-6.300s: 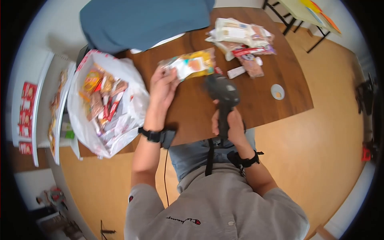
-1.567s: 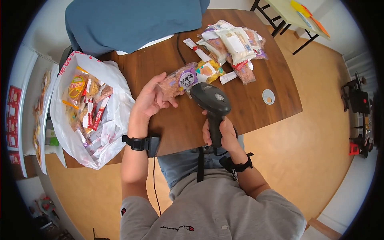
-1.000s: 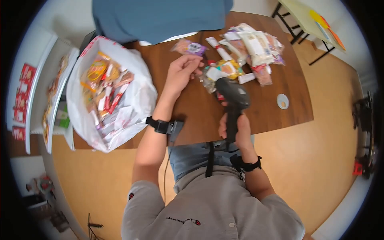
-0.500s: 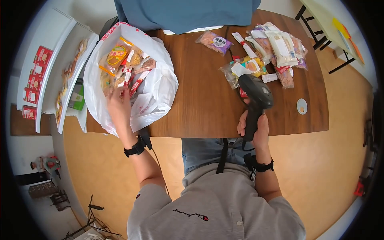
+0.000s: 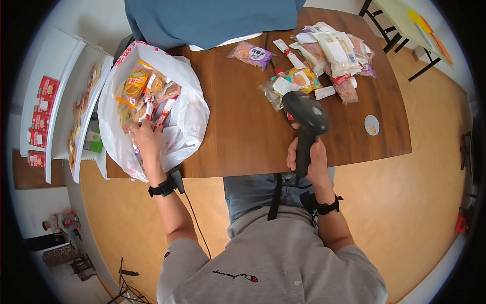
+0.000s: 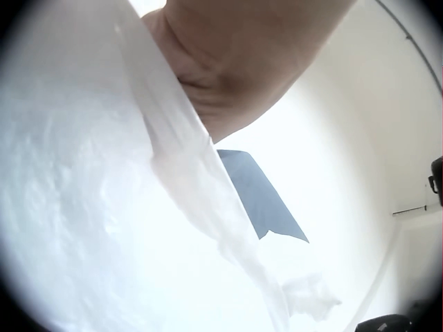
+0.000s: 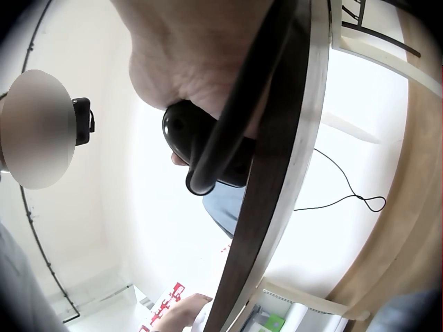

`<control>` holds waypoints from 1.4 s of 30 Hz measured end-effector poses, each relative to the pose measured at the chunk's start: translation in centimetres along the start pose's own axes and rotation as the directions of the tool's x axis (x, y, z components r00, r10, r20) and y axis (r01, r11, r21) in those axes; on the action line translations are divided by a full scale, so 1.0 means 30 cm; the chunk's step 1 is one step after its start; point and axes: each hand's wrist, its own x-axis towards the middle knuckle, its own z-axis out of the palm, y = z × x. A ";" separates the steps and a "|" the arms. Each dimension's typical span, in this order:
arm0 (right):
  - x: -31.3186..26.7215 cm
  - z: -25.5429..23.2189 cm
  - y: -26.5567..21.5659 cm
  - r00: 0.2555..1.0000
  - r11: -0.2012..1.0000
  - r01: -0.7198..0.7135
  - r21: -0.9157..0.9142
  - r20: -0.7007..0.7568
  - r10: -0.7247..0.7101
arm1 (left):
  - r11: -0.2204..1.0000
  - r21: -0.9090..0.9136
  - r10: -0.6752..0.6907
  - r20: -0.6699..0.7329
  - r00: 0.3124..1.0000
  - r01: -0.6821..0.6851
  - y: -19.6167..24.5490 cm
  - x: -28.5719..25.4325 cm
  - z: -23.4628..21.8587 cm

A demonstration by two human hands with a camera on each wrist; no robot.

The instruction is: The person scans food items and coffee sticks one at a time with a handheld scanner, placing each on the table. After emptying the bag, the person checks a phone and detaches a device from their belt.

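Observation:
My left hand (image 5: pixel 147 139) reaches into a white plastic bag (image 5: pixel 195 119) of snack packets at the table's left. Its fingertips are down among red-and-white sachets (image 5: pixel 164 112); I cannot tell whether they pinch one. In the left wrist view the bag's wall (image 6: pixel 90 180) hides the fingers. My right hand (image 5: pixel 318 158) grips a black barcode scanner (image 5: pixel 306 114) by its handle, near the table's front edge, head pointing away. The handle's butt (image 7: pixel 190 128) and cable show in the right wrist view. Beyond the scanner lies a yellow snack packet (image 5: pixel 304 78); a purple-labelled packet (image 5: pixel 253 54) lies farther back.
Several packets are heaped (image 5: pixel 336 53) at the back right of the wooden table (image 5: pixel 238 126). A round white sticker-like disc (image 5: pixel 372 125) lies near the right edge. Blue cloth (image 5: pixel 212 20) covers something at the back. Shelves with red boxes (image 5: pixel 43 111) stand left of the bag.
The left hand earlier held the yellow packet, then the purple-labelled one. Both now lie on the table, and that hand has moved left into the bag. The right hand keeps holding the scanner.

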 end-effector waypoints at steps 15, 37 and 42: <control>0.007 -0.003 -0.001 0.999 1.000 -0.011 0.017 0.037 0.010 | 0.408 -0.906 0.293 0.014 0.956 -0.112 0.414 -0.051 -0.138; 0.010 -0.001 0.011 1.000 1.000 -0.009 0.019 -0.018 0.009 | 0.319 -0.943 0.439 0.061 0.897 -0.093 0.660 -0.060 0.002; 0.007 0.005 0.005 0.999 1.000 0.002 0.017 -0.052 -0.001 | 0.115 -0.980 0.217 0.182 0.959 0.160 0.692 0.018 0.056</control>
